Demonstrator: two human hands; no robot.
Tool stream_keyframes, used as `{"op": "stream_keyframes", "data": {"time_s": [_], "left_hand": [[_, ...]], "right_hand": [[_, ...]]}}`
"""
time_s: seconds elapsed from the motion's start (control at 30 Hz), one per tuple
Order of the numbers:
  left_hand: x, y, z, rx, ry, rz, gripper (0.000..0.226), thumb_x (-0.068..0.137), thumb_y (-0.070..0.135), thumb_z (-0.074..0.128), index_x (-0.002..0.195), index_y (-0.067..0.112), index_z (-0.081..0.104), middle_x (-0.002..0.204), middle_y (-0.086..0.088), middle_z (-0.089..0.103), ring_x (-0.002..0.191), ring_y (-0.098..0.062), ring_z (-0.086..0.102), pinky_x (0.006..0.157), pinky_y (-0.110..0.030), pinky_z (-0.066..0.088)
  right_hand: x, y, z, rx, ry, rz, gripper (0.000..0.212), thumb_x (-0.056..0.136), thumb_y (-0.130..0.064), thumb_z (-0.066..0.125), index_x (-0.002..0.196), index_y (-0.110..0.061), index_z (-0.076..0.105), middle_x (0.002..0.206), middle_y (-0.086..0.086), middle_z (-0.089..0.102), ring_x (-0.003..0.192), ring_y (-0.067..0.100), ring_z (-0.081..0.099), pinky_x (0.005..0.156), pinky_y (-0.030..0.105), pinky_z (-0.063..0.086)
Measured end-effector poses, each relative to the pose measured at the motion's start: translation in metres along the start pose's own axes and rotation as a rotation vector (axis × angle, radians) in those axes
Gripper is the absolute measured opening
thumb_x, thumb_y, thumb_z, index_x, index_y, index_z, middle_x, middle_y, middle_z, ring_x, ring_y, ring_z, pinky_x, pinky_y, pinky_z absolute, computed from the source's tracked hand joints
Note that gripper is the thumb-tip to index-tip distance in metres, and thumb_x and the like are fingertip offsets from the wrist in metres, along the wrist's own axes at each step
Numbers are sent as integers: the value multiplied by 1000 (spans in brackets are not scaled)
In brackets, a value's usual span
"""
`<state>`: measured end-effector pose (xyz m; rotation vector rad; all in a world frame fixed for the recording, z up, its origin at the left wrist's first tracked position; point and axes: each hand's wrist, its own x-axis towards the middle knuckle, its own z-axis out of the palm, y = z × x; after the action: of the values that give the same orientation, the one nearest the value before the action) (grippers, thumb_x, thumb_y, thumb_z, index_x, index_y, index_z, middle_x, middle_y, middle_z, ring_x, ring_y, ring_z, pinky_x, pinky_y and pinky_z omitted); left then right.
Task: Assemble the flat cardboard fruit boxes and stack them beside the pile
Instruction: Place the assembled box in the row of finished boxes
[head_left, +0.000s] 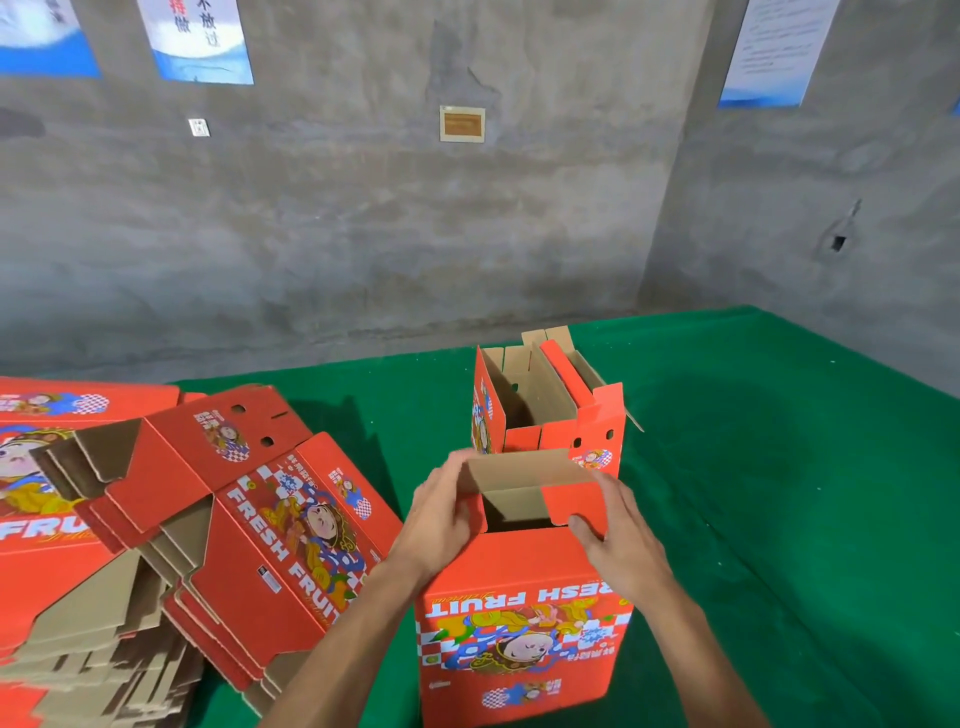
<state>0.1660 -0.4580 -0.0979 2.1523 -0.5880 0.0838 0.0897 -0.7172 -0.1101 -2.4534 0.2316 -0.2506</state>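
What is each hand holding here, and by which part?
Both grip the upright red fruit box by its top flaps: left hand on the left flap, right hand on the right red flap.

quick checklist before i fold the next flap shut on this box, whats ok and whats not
1. Both hands on the box: ok. The left hand holds the left flap, the right hand pinches the red flap.
2. Box being assembled stands upright on the green table: ok.
3. Top flaps closed: not ok, the opening still shows.
4. Bottom of this box locked: cannot tell, hidden.
5. Room beside the box behind for stacking: ok, bare green cloth to its right.
6. Supply of flat boxes within reach on the left: ok.
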Motion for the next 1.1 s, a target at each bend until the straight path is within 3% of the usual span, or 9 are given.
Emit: {"op": "stream_keyframes", "data": {"time_s": [0.1, 0.2, 0.3, 0.37, 0.43, 0.7, 0.87, 1.0, 1.1], "left_hand": [[-1, -9, -2, 9, -150, -6, 26, 86, 21, 49, 105, 35, 60, 125, 16, 67, 123, -13, 54, 112, -49, 37], [-1, -7, -2, 135, -274, -18, 37, 89, 54, 29, 105, 45, 60, 148, 25, 53, 147, -9, 34, 126, -53, 10], [-1, 0, 2, 306, -276, -57, 41, 98, 72, 26, 122, 53, 54, 158, 18, 42, 151, -12, 27, 125, -58, 4], [2, 3, 7, 460, -295, -81, 55, 98, 72, 38, 150, 54, 31, 164, 7, 35, 150, -21, 29, 123, -55, 9], [6, 7, 11, 503, -295, -143, 74, 96, 71, 49, 159, 48, 17, 159, 2, 42, 143, -25, 36, 118, -49, 16], [9, 9, 28, 695, -179, -198, 73, 93, 70, 52, 156, 41, 28, 149, -1, 49, 139, -25, 38, 118, -48, 21], [7, 10, 27, 739, -282, -286, 103, 73, 100, 34, 159, 49, 9, 169, -5, 18, 156, -35, 11, 118, -71, -5], [9, 27, 46, 728, -249, -365, 95, 75, 90, 53, 155, 50, 19, 154, -6, 38, 146, -36, 27, 113, -79, 0], [6, 23, 42, 713, -196, -323, 76, 87, 87, 36, 153, 50, 24, 152, -8, 39, 146, -32, 27, 114, -80, -2]], "right_hand": [[4, 0, 2, -71, -52, 91, 66, 106, -39, 40, 164, -32, 8, 170, -10, 21, 141, 27, 48, 107, 45, 41], [6, -3, 3, -72, -34, 150, 60, 109, -42, 28, 165, -29, 10, 170, -6, 24, 144, 28, 45, 111, 44, 36], [5, -5, 4, -139, -30, 145, 69, 107, -56, 30, 165, -25, 10, 169, -4, 28, 141, 27, 50, 108, 43, 41], [4, -3, 5, -170, -22, 143, 72, 106, -57, 34, 164, -22, 12, 167, -3, 31, 137, 28, 54, 105, 43, 44], [4, -1, 6, -159, -7, 148, 69, 106, -54, 34, 164, -21, 15, 165, -1, 36, 137, 28, 54, 106, 43, 44], [-11, 12, 5, 45, 24, 250, 49, 110, -40, 34, 155, -22, 41, 142, 5, 62, 127, 26, 59, 111, 45, 42], [-29, 29, 11, 447, -71, 476, 69, 100, -74, 26, 147, -33, 54, 146, -5, 59, 137, 20, 52, 122, 49, 31], [-33, 39, 15, 618, -132, 570, 78, 93, -84, 24, 147, -36, 53, 145, 4, 61, 138, 25, 53, 120, 56, 33], [-38, 40, 13, 727, -138, 604, 78, 83, -90, 24, 128, -42, 65, 117, -7, 76, 116, 13, 66, 102, 44, 50]]}}
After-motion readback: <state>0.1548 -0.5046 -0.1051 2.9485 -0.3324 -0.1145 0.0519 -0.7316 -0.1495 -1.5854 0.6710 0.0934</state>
